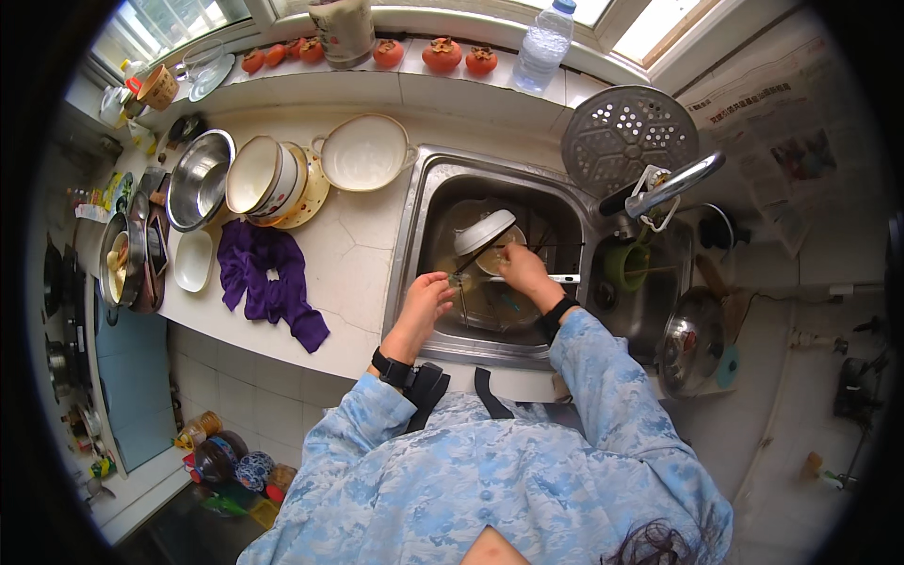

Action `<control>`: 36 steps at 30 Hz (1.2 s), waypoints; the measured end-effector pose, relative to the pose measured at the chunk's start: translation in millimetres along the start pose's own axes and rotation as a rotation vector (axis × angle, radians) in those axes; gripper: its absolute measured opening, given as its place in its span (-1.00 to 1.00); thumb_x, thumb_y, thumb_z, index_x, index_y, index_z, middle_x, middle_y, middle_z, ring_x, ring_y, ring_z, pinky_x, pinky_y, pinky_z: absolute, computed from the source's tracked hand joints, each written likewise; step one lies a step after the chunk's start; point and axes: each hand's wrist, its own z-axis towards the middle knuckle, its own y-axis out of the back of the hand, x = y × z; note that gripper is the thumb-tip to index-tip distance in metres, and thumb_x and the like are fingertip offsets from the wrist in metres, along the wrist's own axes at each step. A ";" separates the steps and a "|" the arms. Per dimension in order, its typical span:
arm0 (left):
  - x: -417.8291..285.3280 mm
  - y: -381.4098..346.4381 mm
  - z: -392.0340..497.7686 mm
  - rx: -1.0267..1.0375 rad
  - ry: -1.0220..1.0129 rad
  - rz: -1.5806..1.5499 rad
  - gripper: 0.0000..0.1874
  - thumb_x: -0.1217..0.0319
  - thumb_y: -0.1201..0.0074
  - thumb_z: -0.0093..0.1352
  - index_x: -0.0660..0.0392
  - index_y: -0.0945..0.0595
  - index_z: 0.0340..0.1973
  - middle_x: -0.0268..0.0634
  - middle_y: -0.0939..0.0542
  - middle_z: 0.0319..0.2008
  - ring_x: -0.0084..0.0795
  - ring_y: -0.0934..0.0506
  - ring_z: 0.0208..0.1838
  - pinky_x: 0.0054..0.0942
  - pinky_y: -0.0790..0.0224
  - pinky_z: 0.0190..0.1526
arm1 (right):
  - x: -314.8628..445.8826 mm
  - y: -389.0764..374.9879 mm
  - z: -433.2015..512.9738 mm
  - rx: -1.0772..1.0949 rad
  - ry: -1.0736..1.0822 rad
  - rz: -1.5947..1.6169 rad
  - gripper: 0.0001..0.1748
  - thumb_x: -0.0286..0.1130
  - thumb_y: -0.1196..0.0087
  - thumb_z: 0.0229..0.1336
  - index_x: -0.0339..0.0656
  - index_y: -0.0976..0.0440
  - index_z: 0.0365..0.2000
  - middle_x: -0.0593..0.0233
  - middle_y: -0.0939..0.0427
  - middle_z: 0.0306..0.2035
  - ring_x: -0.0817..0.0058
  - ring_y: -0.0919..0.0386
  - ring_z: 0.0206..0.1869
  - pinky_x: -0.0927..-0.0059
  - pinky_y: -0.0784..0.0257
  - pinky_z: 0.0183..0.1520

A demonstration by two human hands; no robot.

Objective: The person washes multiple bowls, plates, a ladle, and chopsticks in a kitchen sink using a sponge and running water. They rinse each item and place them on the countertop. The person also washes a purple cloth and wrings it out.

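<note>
My left hand (424, 305) is over the near left part of a stainless steel sink basin (421, 212). Its fingertips pinch the lower end of a dark chopstick (483, 251), which slants up to the right. Across from it, my right hand (526, 270) has its fingers bent at a pale bowl (493, 262) in cloudy water; what they grip is hidden. A white bowl (485, 232) lies tilted just behind the chopstick. Below the right hand, a white utensil handle (564, 279) points rightward. Other thin sticks lie around the basin.
A chrome faucet (674, 185) overhangs the right side, near a smaller basin with a green cup (627, 265). A perforated steamer plate (628, 140) leans behind. Leftward on the counter are a two-handled dish (365, 152), stacked enamel pots (254, 176), a steel bowl (200, 181) and purple cloth (265, 272).
</note>
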 end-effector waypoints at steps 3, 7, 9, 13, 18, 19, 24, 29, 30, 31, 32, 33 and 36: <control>3.1 0.6 -4.8 0.030 0.011 0.004 -0.74 0.34 -0.03 0.39 0.06 -0.47 -0.02 -0.39 -0.52 -0.18 -0.53 -0.52 -0.13 -0.50 -0.41 -0.19 | -2.5 -24.2 4.4 0.208 0.188 -0.337 -0.62 -0.18 -0.13 0.06 -0.24 -0.54 -0.20 -0.04 -0.60 -0.17 0.05 -0.56 -0.08 0.14 -0.45 -0.03; 5.9 2.6 -15.0 0.056 0.010 -0.024 -0.75 0.35 -0.02 0.40 0.06 -0.47 -0.02 -0.39 -0.54 -0.15 -0.53 -0.53 -0.13 -0.50 -0.40 -0.17 | -7.7 -33.2 11.1 0.221 0.135 -0.350 -0.64 -0.12 0.00 0.17 -0.14 -0.55 -0.17 0.00 -0.61 -0.17 0.11 -0.56 -0.06 0.14 -0.44 -0.04; 7.0 3.5 -18.8 0.052 0.006 -0.027 -0.75 0.35 -0.01 0.41 0.07 -0.47 -0.02 -0.38 -0.55 -0.12 -0.53 -0.53 -0.13 -0.50 -0.40 -0.16 | -10.1 -34.0 13.1 0.247 0.139 -0.322 -0.66 -0.15 0.03 0.17 -0.15 -0.58 -0.23 0.01 -0.62 -0.19 0.08 -0.57 -0.08 0.10 -0.42 0.01; 10.6 4.3 -22.7 0.040 -0.002 -0.021 -0.76 0.37 0.00 0.42 0.08 -0.46 -0.02 -0.34 -0.55 -0.07 -0.48 -0.55 -0.12 -0.46 -0.42 -0.14 | -7.3 -36.1 13.1 0.228 0.138 -0.302 -0.68 -0.19 0.02 0.14 -0.18 -0.61 -0.30 0.01 -0.63 -0.22 0.07 -0.59 -0.12 0.08 -0.41 0.06; 14.9 4.8 -30.3 0.029 -0.009 -0.023 -0.77 0.40 0.02 0.42 0.09 -0.45 -0.02 -0.33 -0.55 -0.08 -0.48 -0.56 -0.12 -0.47 -0.44 -0.14 | 4.4 -30.9 13.3 0.194 0.260 -0.511 -0.72 -0.30 0.07 0.15 -0.12 -0.64 -0.32 0.11 -0.66 -0.25 0.17 -0.63 -0.15 0.14 -0.47 -0.02; 15.6 4.3 -31.4 0.045 -0.026 -0.028 -0.77 0.40 0.02 0.42 0.09 -0.45 -0.02 -0.33 -0.56 -0.08 -0.48 -0.57 -0.13 -0.47 -0.44 -0.14 | 5.0 -29.0 13.4 0.152 0.281 -0.595 -0.71 -0.33 0.10 0.15 -0.10 -0.65 -0.31 0.15 -0.67 -0.25 0.21 -0.63 -0.14 0.17 -0.47 -0.02; 22.5 -0.5 -37.1 0.029 -0.028 -0.023 -0.77 0.40 0.03 0.43 0.09 -0.45 -0.02 -0.32 -0.57 -0.09 -0.47 -0.58 -0.14 -0.47 -0.45 -0.16 | 1.6 -28.0 6.5 0.288 0.070 -0.361 -0.58 -0.07 -0.06 0.13 -0.18 -0.58 -0.18 0.04 -0.61 -0.11 0.14 -0.57 -0.03 0.17 -0.46 0.00; 30.1 3.0 -39.1 0.038 -0.024 -0.037 -0.77 0.40 0.03 0.42 0.08 -0.44 -0.02 -0.31 -0.58 -0.08 -0.47 -0.58 -0.14 -0.47 -0.45 -0.16 | -11.0 -28.5 -5.0 0.147 0.292 -0.452 -0.68 -0.23 -0.06 0.06 -0.20 -0.56 -0.22 0.06 -0.61 -0.21 0.11 -0.57 -0.10 0.15 -0.50 -0.10; 30.2 4.2 -38.6 0.025 -0.022 -0.048 -0.77 0.40 0.03 0.42 0.08 -0.44 -0.02 -0.31 -0.58 -0.08 -0.48 -0.58 -0.15 -0.47 -0.45 -0.16 | -17.0 -23.5 -8.1 0.011 0.353 -0.490 -0.72 -0.27 -0.05 0.05 -0.19 -0.57 -0.25 0.09 -0.61 -0.23 0.13 -0.57 -0.12 0.16 -0.51 -0.13; 30.3 5.2 -38.5 0.032 -0.034 -0.048 -0.77 0.40 0.03 0.42 0.09 -0.44 -0.02 -0.31 -0.58 -0.08 -0.48 -0.58 -0.15 -0.47 -0.45 -0.16 | -22.7 -17.2 -10.2 -0.118 0.391 -0.540 -0.75 -0.30 -0.05 0.04 -0.18 -0.57 -0.28 0.13 -0.61 -0.25 0.15 -0.57 -0.13 0.17 -0.52 -0.15; 30.1 4.9 -38.0 0.021 -0.037 -0.048 -0.77 0.40 0.03 0.42 0.09 -0.44 -0.02 -0.30 -0.58 -0.07 -0.48 -0.58 -0.15 -0.47 -0.44 -0.15 | -29.7 -9.6 -15.1 -0.100 0.315 -0.631 -0.79 -0.37 -0.04 0.00 -0.17 -0.56 -0.32 0.20 -0.60 -0.27 0.20 -0.56 -0.16 0.18 -0.52 -0.17; 30.0 3.5 -38.1 0.010 -0.038 -0.047 -0.77 0.40 0.03 0.42 0.09 -0.44 -0.02 -0.30 -0.58 -0.07 -0.48 -0.57 -0.15 -0.48 -0.44 -0.15 | -37.3 1.5 -18.6 0.067 0.216 -0.702 -0.78 -0.36 -0.04 0.02 -0.18 -0.54 -0.29 0.17 -0.62 -0.26 0.22 -0.57 -0.14 0.19 -0.52 -0.18; 30.8 -11.2 -38.0 0.078 -0.012 -0.014 -0.75 0.38 0.00 0.41 0.09 -0.44 -0.01 -0.30 -0.56 -0.07 -0.48 -0.55 -0.14 -0.46 -0.43 -0.14 | -42.3 24.8 -32.8 0.403 0.155 -0.591 -0.74 -0.36 -0.02 0.08 -0.23 -0.59 -0.25 0.06 -0.64 -0.19 0.16 -0.63 -0.15 0.18 -0.53 -0.14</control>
